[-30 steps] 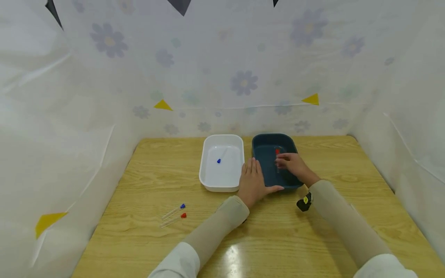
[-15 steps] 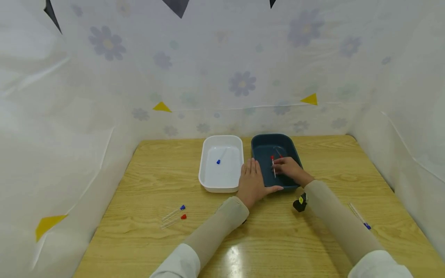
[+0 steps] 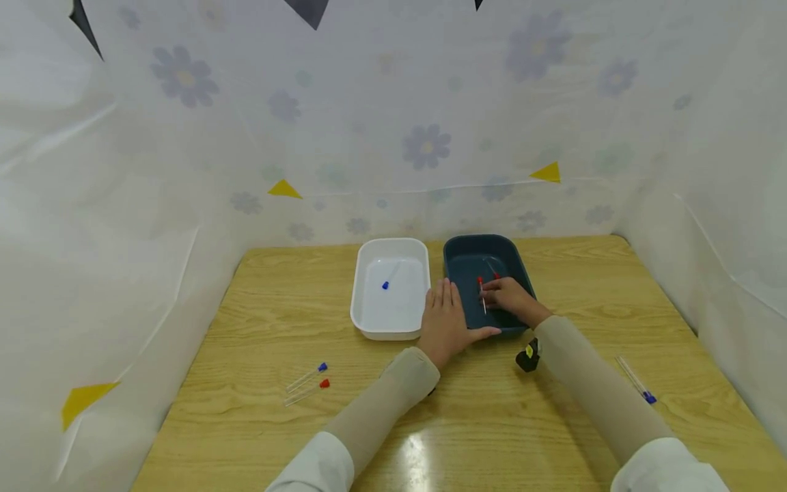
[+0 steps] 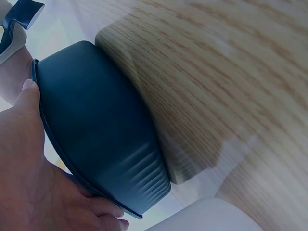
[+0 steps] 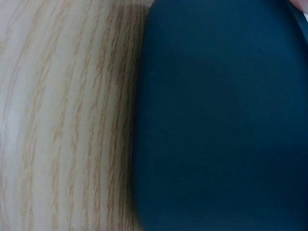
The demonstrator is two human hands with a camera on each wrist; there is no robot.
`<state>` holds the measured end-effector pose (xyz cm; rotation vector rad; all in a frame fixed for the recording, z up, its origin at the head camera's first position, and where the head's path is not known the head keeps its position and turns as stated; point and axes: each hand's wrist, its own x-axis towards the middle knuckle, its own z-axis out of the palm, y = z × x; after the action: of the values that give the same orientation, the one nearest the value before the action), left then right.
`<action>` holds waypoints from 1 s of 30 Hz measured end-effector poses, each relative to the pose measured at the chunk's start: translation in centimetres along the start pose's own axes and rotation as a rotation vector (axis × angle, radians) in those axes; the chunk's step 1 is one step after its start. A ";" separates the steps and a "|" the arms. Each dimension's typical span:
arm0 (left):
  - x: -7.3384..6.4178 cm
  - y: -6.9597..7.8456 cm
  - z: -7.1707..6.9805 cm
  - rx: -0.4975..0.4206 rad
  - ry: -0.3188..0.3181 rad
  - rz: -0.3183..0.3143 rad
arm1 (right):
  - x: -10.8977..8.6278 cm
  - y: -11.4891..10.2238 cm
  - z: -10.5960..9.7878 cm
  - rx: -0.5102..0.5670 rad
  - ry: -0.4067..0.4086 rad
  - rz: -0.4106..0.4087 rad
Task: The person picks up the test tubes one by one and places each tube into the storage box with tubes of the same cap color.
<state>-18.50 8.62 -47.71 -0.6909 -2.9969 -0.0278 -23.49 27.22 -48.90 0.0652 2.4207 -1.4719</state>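
My left hand [image 3: 444, 322] lies along the corner of a dark blue tray [image 3: 453, 254], fingers straight on its left rim and thumb stretched along the near rim. In the left wrist view, that thumb and the fingertips touch the rim of the ribbed tray. Inside the tray, my right hand [image 3: 513, 299] pinches a thin clear tube with a red cap [image 3: 481, 281], cap end pointing away. Another red-capped tube [image 3: 494, 270] lies just beyond the fingers, partly hidden by them. The right wrist view is mostly filled by the tray's outer wall [image 5: 216, 115].
Left of the dark tray stands a white tray [image 3: 359, 294] with one blue-capped tube [image 3: 386, 284] inside. Blue-capped [image 3: 321, 368] and red-capped tubes [image 3: 323, 384] lie at the table's left. Blue-capped tubes [image 3: 645, 394] lie beside my right forearm.
My right hand has shifted slightly left and nearer with the pinched tube. A second red-capped tube has come into view behind it, and the tubes by the right forearm are uncovered. The left hand stays put.
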 end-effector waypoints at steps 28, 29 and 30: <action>-0.4 0.0 0.0 -0.019 0.013 0.006 | -0.1 -0.1 0.9 -0.029 0.081 0.023; -0.4 0.0 0.0 -0.019 0.013 0.007 | -0.1 -0.1 0.9 -0.032 0.082 0.024; -0.4 -0.1 0.0 -0.016 0.015 0.008 | -0.1 -0.1 0.9 -0.041 0.084 0.026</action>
<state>-18.15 8.39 -47.69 -0.7017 -2.9825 -0.0570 -23.19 26.37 -49.16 0.1519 2.5054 -1.4346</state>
